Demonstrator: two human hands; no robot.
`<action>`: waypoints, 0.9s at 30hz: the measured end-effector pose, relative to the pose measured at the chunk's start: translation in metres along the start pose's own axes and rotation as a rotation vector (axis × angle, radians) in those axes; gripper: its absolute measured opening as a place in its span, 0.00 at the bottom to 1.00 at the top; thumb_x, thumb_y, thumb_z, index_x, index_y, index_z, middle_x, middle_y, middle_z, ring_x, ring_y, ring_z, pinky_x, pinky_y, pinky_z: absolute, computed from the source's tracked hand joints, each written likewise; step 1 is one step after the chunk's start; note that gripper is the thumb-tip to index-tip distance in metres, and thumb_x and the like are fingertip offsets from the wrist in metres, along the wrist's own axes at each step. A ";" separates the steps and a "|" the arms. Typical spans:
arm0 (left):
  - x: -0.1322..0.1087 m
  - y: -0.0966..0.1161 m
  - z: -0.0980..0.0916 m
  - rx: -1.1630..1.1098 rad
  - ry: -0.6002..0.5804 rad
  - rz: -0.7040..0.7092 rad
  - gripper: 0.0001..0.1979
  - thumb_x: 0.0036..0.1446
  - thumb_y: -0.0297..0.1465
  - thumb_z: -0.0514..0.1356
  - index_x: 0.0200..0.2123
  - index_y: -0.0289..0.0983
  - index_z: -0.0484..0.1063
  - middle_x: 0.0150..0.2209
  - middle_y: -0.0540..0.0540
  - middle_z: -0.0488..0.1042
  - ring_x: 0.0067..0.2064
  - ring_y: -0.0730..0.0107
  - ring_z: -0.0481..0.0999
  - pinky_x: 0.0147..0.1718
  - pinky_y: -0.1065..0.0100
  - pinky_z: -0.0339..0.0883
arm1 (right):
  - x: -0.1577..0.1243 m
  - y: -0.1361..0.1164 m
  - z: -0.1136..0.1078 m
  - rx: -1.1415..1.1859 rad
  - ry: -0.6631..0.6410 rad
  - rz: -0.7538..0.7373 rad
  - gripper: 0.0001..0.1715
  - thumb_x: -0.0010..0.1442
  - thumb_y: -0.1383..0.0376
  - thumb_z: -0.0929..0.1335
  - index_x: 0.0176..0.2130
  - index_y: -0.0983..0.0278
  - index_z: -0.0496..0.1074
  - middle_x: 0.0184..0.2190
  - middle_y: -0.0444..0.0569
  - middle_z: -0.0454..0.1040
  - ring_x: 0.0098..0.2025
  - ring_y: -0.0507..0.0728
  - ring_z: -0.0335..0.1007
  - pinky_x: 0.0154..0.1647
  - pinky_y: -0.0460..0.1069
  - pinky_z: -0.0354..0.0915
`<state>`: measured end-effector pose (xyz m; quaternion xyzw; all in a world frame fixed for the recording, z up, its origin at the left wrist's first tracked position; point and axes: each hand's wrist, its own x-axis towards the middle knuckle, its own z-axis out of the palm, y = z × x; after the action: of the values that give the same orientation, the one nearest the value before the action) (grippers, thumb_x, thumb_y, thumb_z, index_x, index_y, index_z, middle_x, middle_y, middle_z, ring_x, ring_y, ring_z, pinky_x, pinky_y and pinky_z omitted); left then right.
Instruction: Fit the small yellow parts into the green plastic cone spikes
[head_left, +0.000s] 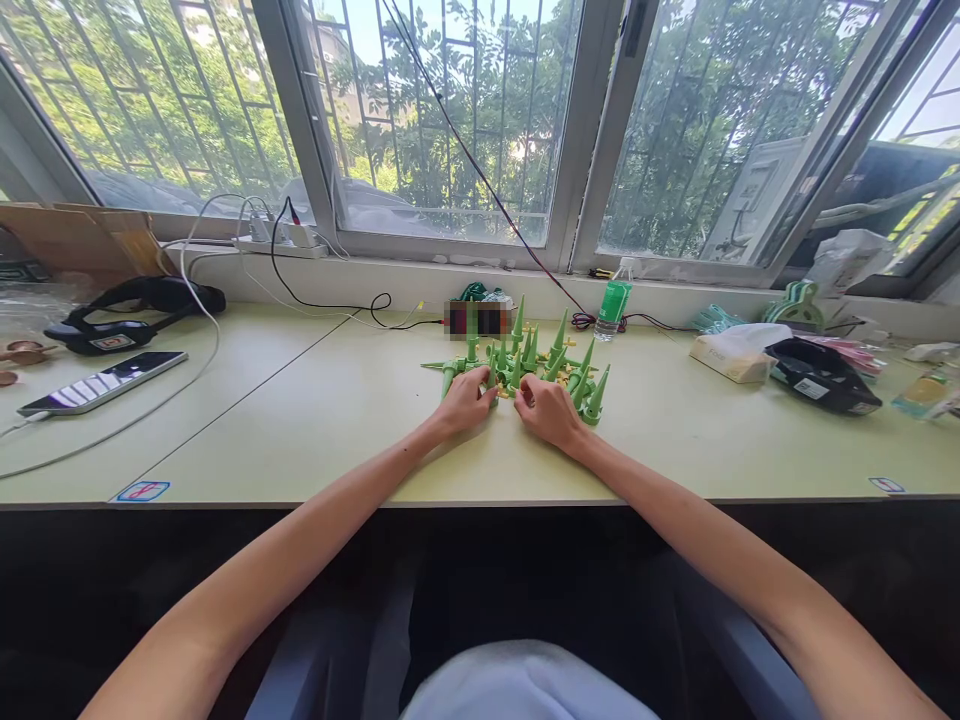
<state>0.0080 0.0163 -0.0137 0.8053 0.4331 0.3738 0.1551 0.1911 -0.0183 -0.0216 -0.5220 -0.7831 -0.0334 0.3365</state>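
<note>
"Where are the green cones (531, 347)?"

"Bunched on the desk (315, 410) at twelve o'clock from the seat, with small yellow pieces (571, 343) showing among them. The green bottle (614, 303) stands beyond, at about one o'clock from the bunch."

"And the hands?"

"The left hand (466, 400) is at the bunch's eight o'clock edge. Its fingers look curled around one cone (492, 379), thumb on the near side, so I'd call that a grasp. The right hand (553, 412) sits near six o'clock, fingers bent in toward the thumb. Whether they pinch anything, I can't tell; the tips are too small to read."

"How far along is it?"

"Well under way, I'd judge. Most cones point upward, packed close together, with one spike (433, 366) sticking out flat toward nine o'clock."

"What's left?"

"At least the piece by the left hand, which looks to be in hand rather than settled. Beyond that I can't count: cones hide one another, and any joins to the yellow pieces are too fine to make out."
</note>
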 end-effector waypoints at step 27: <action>0.003 0.000 0.002 -0.067 0.030 -0.045 0.06 0.59 0.35 0.54 0.33 0.38 0.65 0.35 0.45 0.77 0.34 0.65 0.73 0.35 0.65 0.65 | 0.001 0.007 0.004 0.210 0.044 -0.153 0.05 0.65 0.64 0.66 0.39 0.64 0.70 0.34 0.49 0.77 0.31 0.54 0.69 0.35 0.48 0.60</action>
<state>0.0103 0.0190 -0.0140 0.7840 0.4407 0.3966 0.1838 0.1948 -0.0127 -0.0259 -0.4220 -0.8121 0.0116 0.4028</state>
